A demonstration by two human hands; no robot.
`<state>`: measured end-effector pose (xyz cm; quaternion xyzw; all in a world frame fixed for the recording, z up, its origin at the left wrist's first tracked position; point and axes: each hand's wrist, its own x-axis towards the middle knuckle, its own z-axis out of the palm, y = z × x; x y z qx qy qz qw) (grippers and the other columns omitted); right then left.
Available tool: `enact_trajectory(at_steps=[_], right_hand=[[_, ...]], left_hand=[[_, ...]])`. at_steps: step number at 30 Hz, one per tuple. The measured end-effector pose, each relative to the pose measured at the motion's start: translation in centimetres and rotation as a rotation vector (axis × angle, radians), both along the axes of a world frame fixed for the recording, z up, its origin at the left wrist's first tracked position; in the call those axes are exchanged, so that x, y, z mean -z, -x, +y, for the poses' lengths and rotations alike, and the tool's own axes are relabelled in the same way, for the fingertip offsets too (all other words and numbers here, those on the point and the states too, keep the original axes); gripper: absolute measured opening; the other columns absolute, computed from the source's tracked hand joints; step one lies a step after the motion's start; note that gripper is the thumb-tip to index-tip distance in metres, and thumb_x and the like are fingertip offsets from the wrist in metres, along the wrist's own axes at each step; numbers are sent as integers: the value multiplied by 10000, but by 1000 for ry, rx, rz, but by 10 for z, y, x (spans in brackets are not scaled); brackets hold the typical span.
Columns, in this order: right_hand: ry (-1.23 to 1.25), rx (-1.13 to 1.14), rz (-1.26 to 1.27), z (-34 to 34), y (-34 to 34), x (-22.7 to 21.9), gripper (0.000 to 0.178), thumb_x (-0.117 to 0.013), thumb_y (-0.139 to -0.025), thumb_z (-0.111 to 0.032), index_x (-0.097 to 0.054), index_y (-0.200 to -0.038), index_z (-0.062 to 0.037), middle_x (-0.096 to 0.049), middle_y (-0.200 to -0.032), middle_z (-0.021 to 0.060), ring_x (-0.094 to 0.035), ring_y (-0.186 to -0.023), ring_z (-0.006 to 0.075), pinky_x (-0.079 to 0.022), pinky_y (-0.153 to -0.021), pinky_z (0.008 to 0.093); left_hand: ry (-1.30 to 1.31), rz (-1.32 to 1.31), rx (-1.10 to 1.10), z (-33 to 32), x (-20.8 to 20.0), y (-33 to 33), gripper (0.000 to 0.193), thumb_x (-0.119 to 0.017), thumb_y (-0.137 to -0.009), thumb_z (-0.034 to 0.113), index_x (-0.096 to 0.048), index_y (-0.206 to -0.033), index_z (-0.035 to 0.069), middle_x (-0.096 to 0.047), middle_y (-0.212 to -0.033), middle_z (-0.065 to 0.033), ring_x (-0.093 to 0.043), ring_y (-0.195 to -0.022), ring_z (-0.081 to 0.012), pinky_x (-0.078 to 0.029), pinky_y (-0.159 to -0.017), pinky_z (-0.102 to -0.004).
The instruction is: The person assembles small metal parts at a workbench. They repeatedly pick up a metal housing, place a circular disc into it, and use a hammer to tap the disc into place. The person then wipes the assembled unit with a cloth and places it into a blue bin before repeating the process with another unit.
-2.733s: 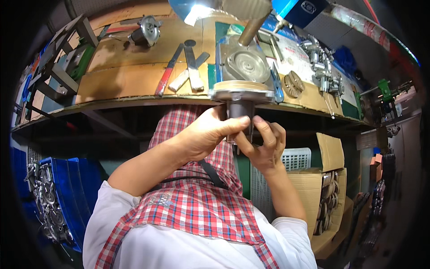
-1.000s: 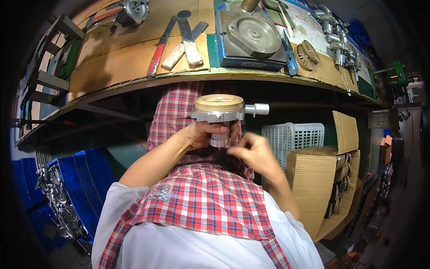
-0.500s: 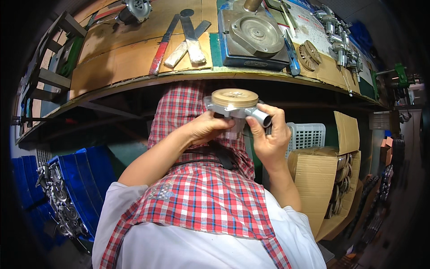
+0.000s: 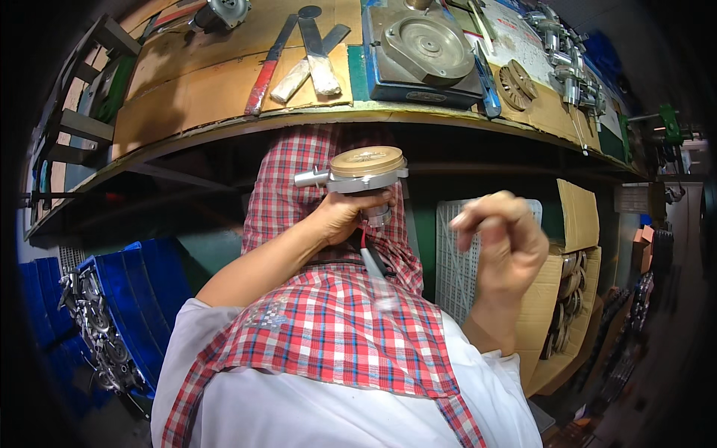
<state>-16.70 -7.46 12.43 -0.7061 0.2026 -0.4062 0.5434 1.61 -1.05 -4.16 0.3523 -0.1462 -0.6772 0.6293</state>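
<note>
My left hand is wrapped around the underside of a silver metal pump-like housing, held above my lap just in front of the bench edge. A flat brass-coloured disc lies on top of it, and a short side tube points left. Below the housing hangs a red lead with a pale, blurred sleeve. Off to the right, my right hand is raised apart from the housing. Its fingers are loosely bent and somewhat smeared, the thumb separate, with nothing visible in them.
On the bench lie a red-handled flat tool, wrapped-handle blades, a round metal fixture and loose brass-coloured discs. Metal parts fill a blue bin at left. A cardboard box of discs and a white basket stand right.
My right hand has let go of the housing and moved right. The housing has turned, so its side tube now points left instead of right. The lead has come into sight below it.
</note>
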Motion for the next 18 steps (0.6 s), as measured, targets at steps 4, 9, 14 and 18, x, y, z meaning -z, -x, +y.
enact_trajectory(at_steps=[4,9,14,18], right_hand=[[365,290,436,-31,0,18,231,-587,-923,-27,-661,-1142,-11,-656,-952,96,-624,-804,173,-508,-701,290],[671,83,596,-40,-22,51,518,-582,-777,86,-592,-1281,-34,-569,-1161,154,-556,-1046,323,-474,-914,401],[697,113,680,-31,-28,53,608,-503,-704,144,-567,-1293,4,-548,-1257,175,-522,-1145,339,-425,-1002,400],[649,41,630,-27,-26,59,560,-484,-689,142,-603,-1223,20,-559,-1274,174,-523,-1156,338,-433,-995,401]], left_hand=[[21,171,116,0,-18,-5,312,-718,-841,25,-615,-1134,58,-675,-956,-41,-650,-933,-176,-512,-878,-356],[50,244,175,-1,-1,-5,531,-724,-796,5,-544,-1285,108,-618,-1112,-27,-609,-1014,-185,-511,-917,-399],[92,273,211,2,2,-7,537,-743,-759,16,-556,-1256,96,-633,-1065,-41,-618,-995,-208,-507,-918,-417],[95,247,207,3,1,-5,547,-789,-727,89,-558,-1223,82,-646,-1019,-67,-636,-975,-249,-512,-890,-427]])
